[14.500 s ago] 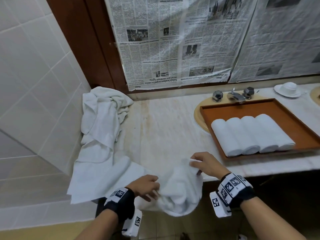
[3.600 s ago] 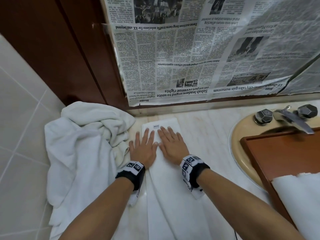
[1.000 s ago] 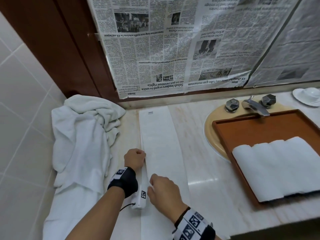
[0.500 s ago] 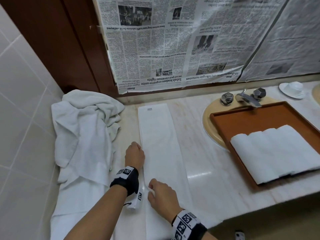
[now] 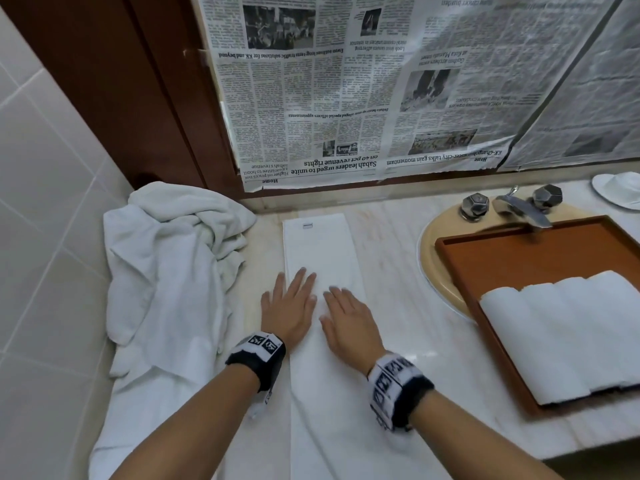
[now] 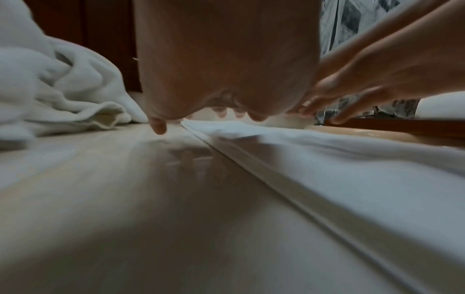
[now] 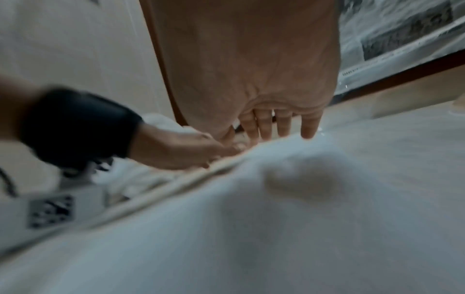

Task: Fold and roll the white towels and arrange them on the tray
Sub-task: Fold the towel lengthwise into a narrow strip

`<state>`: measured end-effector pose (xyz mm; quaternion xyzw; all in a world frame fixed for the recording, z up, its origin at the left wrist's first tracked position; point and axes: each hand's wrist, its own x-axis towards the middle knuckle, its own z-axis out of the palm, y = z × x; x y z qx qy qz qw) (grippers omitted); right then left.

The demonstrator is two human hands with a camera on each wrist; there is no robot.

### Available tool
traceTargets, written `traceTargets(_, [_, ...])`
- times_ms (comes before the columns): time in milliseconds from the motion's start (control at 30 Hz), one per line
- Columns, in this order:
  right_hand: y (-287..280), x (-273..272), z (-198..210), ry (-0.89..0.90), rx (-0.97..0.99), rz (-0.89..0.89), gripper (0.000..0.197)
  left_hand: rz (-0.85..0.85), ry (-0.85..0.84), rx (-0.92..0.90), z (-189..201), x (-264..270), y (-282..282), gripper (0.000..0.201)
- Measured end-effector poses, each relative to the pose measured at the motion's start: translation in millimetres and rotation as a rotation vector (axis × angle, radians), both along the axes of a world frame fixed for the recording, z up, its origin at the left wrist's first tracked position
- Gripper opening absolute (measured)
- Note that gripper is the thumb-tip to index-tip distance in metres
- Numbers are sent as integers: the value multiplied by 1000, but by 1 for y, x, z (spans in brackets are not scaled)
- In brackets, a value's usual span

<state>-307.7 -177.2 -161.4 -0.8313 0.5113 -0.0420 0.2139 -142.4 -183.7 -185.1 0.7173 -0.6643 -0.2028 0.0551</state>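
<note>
A white towel (image 5: 318, 251), folded into a long narrow strip, lies lengthwise on the marble counter (image 5: 388, 258). Both my hands lie flat on its middle, fingers straight. My left hand (image 5: 289, 306) rests on the strip's left edge, its thumb on the counter. My right hand (image 5: 346, 317) presses the strip just beside it. The wrist views show the same: left hand (image 6: 226, 95) and right hand (image 7: 276, 127) palm down on the towel (image 7: 276, 218). A brown tray (image 5: 526, 258) on the right holds several rolled white towels (image 5: 568, 327).
A crumpled heap of white towels (image 5: 173, 265) lies at the left against the tiled wall. The tray sits over a basin with a metal tap (image 5: 519, 209). A white dish (image 5: 620, 192) stands far right. Newspaper (image 5: 346, 91) covers the wall behind.
Both hands have let go of the strip's left edge near me, moved forward to its middle and flattened out with straight fingers on it.
</note>
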Motion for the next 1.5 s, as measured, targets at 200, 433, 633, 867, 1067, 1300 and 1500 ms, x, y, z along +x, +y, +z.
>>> traceTargets(200, [-54, -12, -35, 238, 52, 100, 74, 77, -89, 66, -22, 4, -7, 61])
traceTargets(433, [-74, -51, -33, 185, 35, -121, 60, 244, -10, 107, -11, 20, -7, 55])
traceTargets(633, [-38, -43, -40, 176, 35, 118, 74, 98, -73, 151, -11, 1, 7, 56])
traceTargets(867, [-70, -32, -29, 178, 32, 72, 72, 125, -10, 57, 4, -7, -36, 55])
traceTargets(1067, [-107, 0, -37, 197, 9, 173, 81, 59, -79, 94, -10, -12, -69, 53])
traceTargets(1300, [-170, -22, -35, 208, 89, 10, 57, 218, -11, 115, -10, 20, -95, 54])
traceTargets(1500, [-112, -41, -20, 85, 50, 3, 64, 128, 19, 199, 4, 20, -58, 57])
